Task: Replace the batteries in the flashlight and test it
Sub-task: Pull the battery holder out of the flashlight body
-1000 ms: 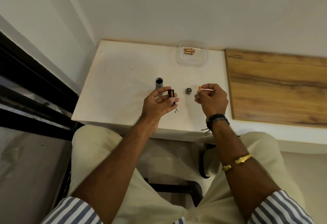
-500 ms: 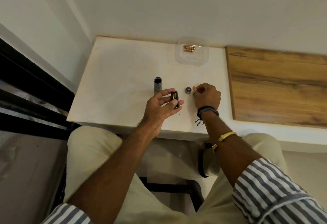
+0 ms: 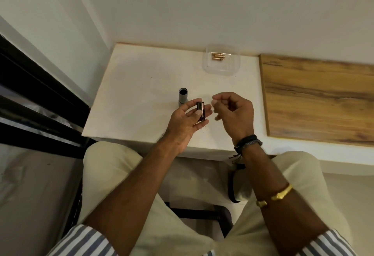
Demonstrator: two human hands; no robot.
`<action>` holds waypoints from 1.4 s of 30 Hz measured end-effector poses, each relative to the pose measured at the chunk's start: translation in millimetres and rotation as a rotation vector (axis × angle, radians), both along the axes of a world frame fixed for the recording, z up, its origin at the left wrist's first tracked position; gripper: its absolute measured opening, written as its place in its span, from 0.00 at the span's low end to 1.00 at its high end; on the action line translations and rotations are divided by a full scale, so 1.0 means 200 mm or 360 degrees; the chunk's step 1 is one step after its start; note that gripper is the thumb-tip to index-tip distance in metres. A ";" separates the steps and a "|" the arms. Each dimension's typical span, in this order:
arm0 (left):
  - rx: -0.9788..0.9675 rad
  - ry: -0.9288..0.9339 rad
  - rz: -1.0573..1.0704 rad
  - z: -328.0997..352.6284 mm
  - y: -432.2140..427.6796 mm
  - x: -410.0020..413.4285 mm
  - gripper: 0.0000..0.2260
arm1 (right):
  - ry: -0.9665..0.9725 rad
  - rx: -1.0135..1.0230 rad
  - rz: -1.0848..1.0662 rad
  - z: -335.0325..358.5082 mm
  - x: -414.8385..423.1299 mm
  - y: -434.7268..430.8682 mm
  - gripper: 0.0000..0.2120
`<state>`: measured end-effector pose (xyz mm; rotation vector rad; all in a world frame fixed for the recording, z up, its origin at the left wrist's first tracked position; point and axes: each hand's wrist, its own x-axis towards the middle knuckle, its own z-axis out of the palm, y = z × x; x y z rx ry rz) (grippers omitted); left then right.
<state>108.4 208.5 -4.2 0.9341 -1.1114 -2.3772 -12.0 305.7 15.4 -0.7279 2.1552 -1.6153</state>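
Note:
My left hand (image 3: pixel 187 121) is shut on a black battery holder (image 3: pixel 201 111) and holds it upright above the white table's (image 3: pixel 131 93) front edge; a copper-topped cell shows in it. The grey flashlight body (image 3: pixel 183 97) stands on end just behind that hand, its open end up. My right hand (image 3: pixel 234 114) hovers right of the holder with fingers loosely curled and apart, and I see nothing in it. It hides the small end cap and whatever lies beside the cap. Spare copper-coloured batteries (image 3: pixel 218 56) lie in a clear plastic box (image 3: pixel 221 67) at the back.
A wooden board (image 3: pixel 315 97) lies flush against the table's right side. White walls close in behind and to the left. A black frame (image 3: pixel 40 93) runs along the far left. My knees in light trousers sit below the table's front edge.
My right hand went down beside the end cap with an orange-tipped battery, then lifted back without it, fingers curled. My left hand kept the holder and turned it slightly.

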 end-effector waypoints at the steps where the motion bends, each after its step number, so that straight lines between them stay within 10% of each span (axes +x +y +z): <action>1: -0.0021 0.0013 -0.0015 0.00 0.00 0.01 0.14 | 0.0024 -0.0008 0.0067 0.03 0.02 0.01 0.06; 42: -0.0341 -0.0134 -0.0074 0.02 0.01 0.03 0.13 | 0.0176 0.0049 0.0120 0.00 0.08 0.03 0.03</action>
